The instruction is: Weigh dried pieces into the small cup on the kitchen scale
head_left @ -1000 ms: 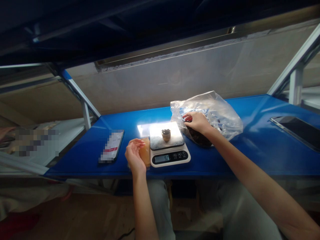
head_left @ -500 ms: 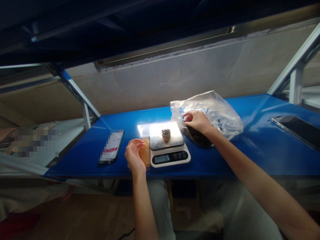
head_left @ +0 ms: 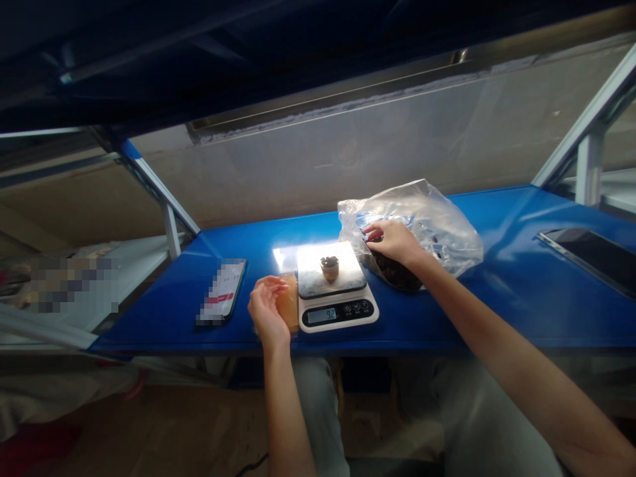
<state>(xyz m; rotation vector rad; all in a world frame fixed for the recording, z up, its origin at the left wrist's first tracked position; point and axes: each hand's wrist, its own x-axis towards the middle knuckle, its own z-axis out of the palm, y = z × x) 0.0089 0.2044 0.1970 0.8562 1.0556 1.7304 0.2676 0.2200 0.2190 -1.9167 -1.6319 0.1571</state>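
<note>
Neither hand visibly moved: left hand slack, lower centre; right hand, grasp unclear, at centre-right bag, probably soft, slippery; pinch rim.

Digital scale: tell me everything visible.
The digital scale lies flat on the blue tabletop: white body, shiny metallic-looking plate, and a black front panel with three round buttons and a display apparently reading 9.2. A small cup heaped with dark pieces stands on the plate. An amber packet lies beside the scale's left edge.
</note>
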